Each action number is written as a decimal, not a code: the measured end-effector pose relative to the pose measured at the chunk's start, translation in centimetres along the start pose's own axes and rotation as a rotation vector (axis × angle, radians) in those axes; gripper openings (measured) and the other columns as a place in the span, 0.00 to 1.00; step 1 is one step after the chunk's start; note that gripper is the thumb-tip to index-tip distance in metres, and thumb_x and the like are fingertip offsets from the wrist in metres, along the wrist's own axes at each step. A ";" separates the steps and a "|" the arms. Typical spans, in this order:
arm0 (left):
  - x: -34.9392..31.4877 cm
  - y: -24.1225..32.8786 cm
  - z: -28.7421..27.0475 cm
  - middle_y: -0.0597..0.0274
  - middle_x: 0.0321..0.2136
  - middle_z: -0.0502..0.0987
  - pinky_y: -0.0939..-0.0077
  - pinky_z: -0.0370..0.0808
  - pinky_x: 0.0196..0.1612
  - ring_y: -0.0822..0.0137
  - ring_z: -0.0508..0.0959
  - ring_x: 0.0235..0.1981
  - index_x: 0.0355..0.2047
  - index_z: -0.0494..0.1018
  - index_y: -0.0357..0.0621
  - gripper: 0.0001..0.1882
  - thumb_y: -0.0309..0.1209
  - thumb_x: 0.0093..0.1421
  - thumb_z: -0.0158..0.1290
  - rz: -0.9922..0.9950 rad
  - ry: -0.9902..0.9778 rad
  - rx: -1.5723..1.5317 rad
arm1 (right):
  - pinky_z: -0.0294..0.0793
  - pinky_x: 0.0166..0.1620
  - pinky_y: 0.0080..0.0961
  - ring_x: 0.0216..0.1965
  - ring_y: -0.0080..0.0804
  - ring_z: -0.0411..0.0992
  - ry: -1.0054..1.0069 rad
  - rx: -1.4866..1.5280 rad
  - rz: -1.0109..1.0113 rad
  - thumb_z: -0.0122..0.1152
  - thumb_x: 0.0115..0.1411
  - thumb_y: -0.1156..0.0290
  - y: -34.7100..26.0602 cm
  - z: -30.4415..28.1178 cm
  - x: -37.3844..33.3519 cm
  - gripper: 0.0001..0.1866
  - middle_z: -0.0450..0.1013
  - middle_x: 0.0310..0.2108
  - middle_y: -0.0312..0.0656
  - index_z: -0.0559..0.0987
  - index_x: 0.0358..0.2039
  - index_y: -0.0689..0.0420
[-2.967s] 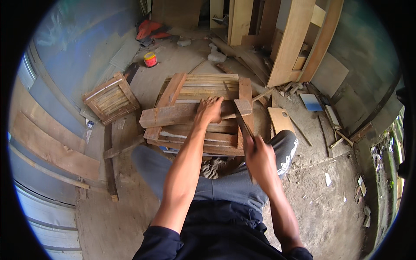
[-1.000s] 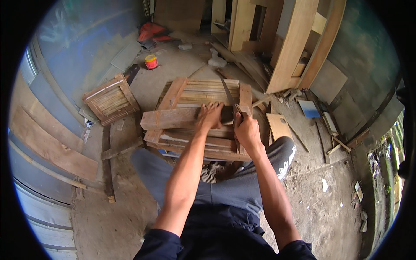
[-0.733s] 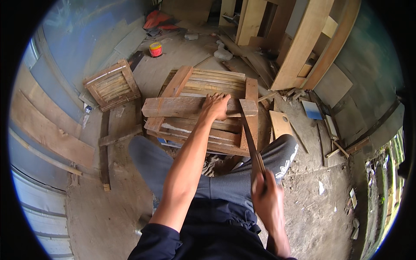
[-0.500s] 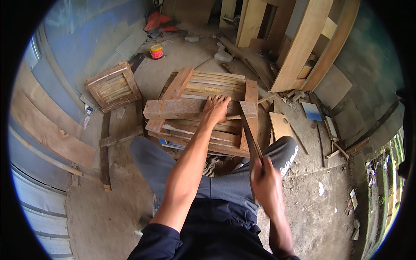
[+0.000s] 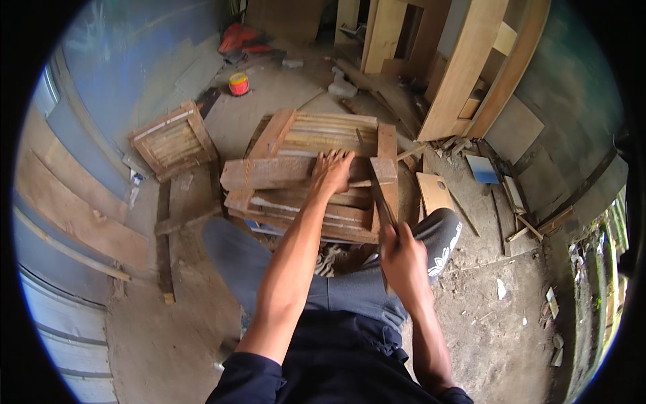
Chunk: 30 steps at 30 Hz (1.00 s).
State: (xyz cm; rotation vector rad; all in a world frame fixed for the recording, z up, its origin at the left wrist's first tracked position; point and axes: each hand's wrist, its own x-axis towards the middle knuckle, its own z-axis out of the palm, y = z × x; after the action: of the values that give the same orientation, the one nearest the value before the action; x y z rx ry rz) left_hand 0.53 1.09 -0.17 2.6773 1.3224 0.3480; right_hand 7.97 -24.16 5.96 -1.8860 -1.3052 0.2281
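- The wooden beam [image 5: 269, 174] is laid crosswise on the slatted wooden frame [image 5: 386, 139], in front of the seated person, its right end resting near the frame's right-hand rail.
- The beam is pinned from above by the left hand [image 5: 332, 174], right of its middle; the fingers are spread and bent over its far edge, grasping it.
- The handle of the handsaw [image 5: 381, 198] is clasped by the right hand [image 5: 405, 259], fingers clenched around it, near the right knee.
- The saw blade is set across the beam just beside its right end, the tip projecting past the far edge; depth of cut cannot be told.
- A smaller slatted frame [image 5: 199, 131] is noted on the left, tilted.
- A red and yellow tub [image 5: 238, 84] is seen on the floor [image 5: 269, 87] beyond.
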 end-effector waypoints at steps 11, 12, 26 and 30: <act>0.1 -0.2 0.8 0.54 0.60 0.65 0.48 0.53 0.66 0.56 0.62 0.64 0.61 0.61 0.46 0.36 0.26 0.50 0.57 0.027 0.055 0.041 | 0.70 0.26 0.44 0.20 0.59 0.72 0.016 -0.089 -0.064 0.48 0.68 0.63 -0.1 1.5 5.2 0.17 0.70 0.15 0.56 0.74 0.31 0.64; -0.1 -0.1 0.5 0.54 0.61 0.64 0.48 0.53 0.66 0.57 0.61 0.64 0.61 0.60 0.46 0.36 0.26 0.50 0.57 0.024 0.028 0.033 | 0.73 0.29 0.43 0.21 0.55 0.74 -0.021 -0.102 0.045 0.47 0.68 0.62 -0.1 3.3 8.8 0.19 0.71 0.15 0.55 0.74 0.30 0.66; 0.5 -0.2 0.4 0.53 0.60 0.64 0.41 0.51 0.66 0.55 0.62 0.63 0.60 0.61 0.46 0.35 0.23 0.50 0.54 -0.018 0.005 -0.009 | 0.70 0.19 0.37 0.17 0.52 0.75 -0.065 -0.115 0.123 0.50 0.67 0.69 -1.1 -3.5 -6.4 0.09 0.69 0.14 0.55 0.73 0.37 0.62; 0.6 -0.2 1.2 0.54 0.59 0.65 0.42 0.54 0.64 0.55 0.63 0.62 0.60 0.62 0.46 0.35 0.22 0.49 0.55 -0.007 0.058 0.013 | 0.69 0.19 0.41 0.17 0.55 0.74 -0.039 -0.089 0.065 0.50 0.67 0.69 -0.8 -3.4 -7.2 0.10 0.69 0.14 0.57 0.73 0.37 0.63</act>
State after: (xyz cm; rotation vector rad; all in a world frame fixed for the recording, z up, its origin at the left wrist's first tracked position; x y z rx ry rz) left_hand 1.00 1.68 -1.25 2.6923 1.3541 0.4213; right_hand 6.09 -31.95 6.69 -2.0101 -1.3000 0.2446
